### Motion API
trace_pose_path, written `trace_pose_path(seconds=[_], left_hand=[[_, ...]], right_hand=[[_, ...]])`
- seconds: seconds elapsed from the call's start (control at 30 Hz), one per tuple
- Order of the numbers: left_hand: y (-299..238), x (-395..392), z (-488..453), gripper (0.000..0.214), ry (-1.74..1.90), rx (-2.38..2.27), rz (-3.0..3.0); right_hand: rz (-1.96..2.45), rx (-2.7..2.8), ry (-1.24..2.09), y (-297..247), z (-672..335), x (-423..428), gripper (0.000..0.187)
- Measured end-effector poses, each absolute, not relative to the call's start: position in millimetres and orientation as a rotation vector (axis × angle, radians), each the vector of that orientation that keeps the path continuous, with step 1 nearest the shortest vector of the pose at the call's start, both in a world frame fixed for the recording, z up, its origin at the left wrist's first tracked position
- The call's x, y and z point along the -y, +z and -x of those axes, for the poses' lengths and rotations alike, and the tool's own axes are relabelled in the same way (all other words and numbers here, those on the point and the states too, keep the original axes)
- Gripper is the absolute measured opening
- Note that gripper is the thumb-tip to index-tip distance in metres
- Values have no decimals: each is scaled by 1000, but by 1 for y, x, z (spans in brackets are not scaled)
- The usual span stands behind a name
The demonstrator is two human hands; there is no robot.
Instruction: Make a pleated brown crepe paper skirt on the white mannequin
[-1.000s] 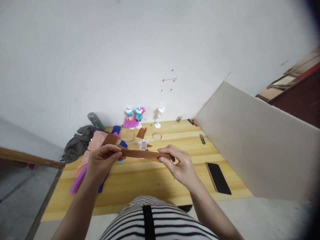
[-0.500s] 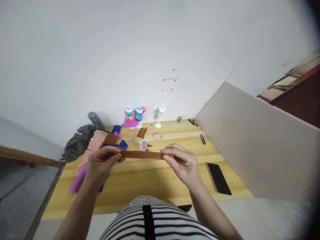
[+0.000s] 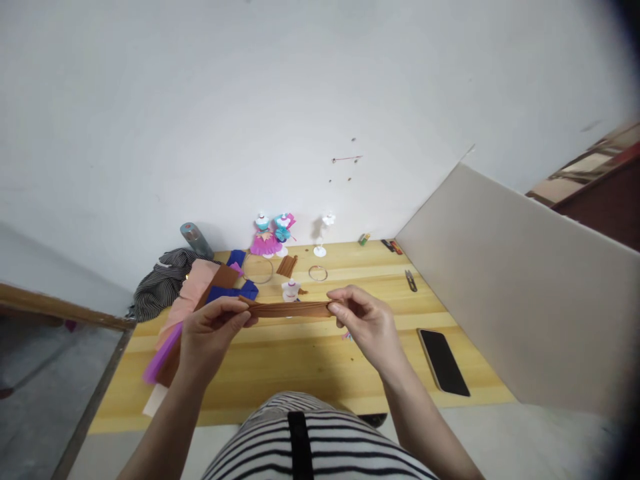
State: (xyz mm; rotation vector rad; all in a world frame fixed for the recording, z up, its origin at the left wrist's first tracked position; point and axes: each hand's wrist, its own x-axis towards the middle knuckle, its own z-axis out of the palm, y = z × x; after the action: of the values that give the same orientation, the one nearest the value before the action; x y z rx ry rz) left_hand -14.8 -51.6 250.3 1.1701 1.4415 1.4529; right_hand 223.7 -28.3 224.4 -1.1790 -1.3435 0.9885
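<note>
A folded, pleated brown paper strip (image 3: 290,309) stretches level between my two hands above the wooden table (image 3: 300,367). My left hand (image 3: 213,330) pinches its left end between thumb and fingers. My right hand (image 3: 367,323) pinches its right end, fingers curled. A small white mannequin stand (image 3: 291,291) sits on the table just behind the strip. Sheets of coloured paper (image 3: 200,300) in peach, brown, blue and purple lie under and left of my left hand.
Dressed doll stands (image 3: 273,235) and a bare white one (image 3: 323,233) line the back wall. Wire rings (image 3: 318,273), small snips (image 3: 411,281), a black phone (image 3: 443,362), a striped cloth (image 3: 163,283) and a bottle (image 3: 195,239) lie about. A slanted board (image 3: 520,287) closes the right side.
The strip has become shorter between my hands: my right hand slid left along it and rose slightly. The view shifted a little to the right.
</note>
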Motion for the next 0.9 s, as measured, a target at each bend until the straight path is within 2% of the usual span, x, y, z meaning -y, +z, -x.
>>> trace_pose_path(seconds=[0.4, 0.63, 0.9], left_hand=[[247, 50, 22, 7, 1428, -1406, -1348], [249, 52, 20, 3, 1499, -1380, -1473], [250, 55, 23, 14, 1655, -1335, -1512]], right_hand=[[1300, 1647, 994, 224, -237, 30, 29], [1204, 1286, 1197, 229, -231, 33, 32], [1024, 1247, 1164, 231, -231, 34, 22]])
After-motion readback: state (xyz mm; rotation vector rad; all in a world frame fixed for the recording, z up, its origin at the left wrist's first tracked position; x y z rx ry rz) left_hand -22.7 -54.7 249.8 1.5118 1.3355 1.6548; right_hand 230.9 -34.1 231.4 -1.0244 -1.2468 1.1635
